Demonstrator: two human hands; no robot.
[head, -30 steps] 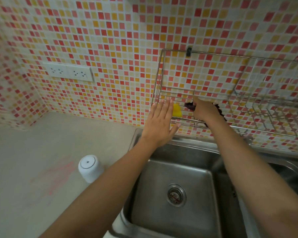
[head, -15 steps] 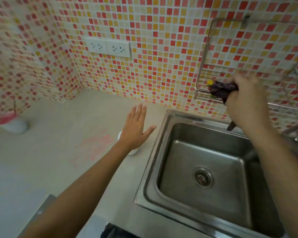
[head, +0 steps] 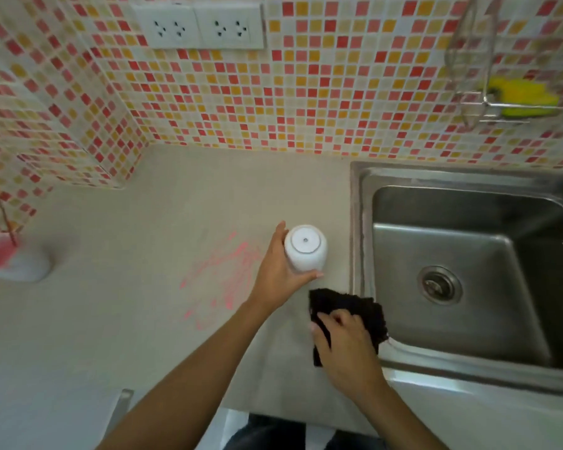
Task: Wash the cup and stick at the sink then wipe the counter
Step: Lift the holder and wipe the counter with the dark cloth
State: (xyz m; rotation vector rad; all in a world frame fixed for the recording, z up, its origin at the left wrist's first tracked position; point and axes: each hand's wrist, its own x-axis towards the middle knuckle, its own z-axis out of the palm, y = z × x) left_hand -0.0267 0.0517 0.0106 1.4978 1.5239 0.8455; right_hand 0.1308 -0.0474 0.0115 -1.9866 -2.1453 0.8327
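Note:
A white cup [head: 306, 250] stands upside down on the beige counter [head: 137, 319], just left of the sink. My left hand [head: 278, 276] wraps around its side, thumb below and fingers behind. My right hand [head: 345, 344] presses a dark cloth [head: 355, 311] flat on the counter next to the sink's left rim, just below the cup. Pink smears [head: 223, 280] mark the counter left of the cup. At the far left a second white cup [head: 17, 263] holds pink liquid with a thin stick [head: 7, 224] standing in it.
The steel sink [head: 368, 222] with its drain [head: 440, 285] fills the right side. A wire rack [head: 475, 60] on the tiled wall holds a yellow sponge [head: 523, 97]. Two wall sockets [head: 199, 26] sit above the counter. The counter's front edge runs along the bottom.
My right hand brought the dark cloth down from the wire rack onto the counter. My left hand, open in the air before, closed around the upside-down white cup. The view swung left.

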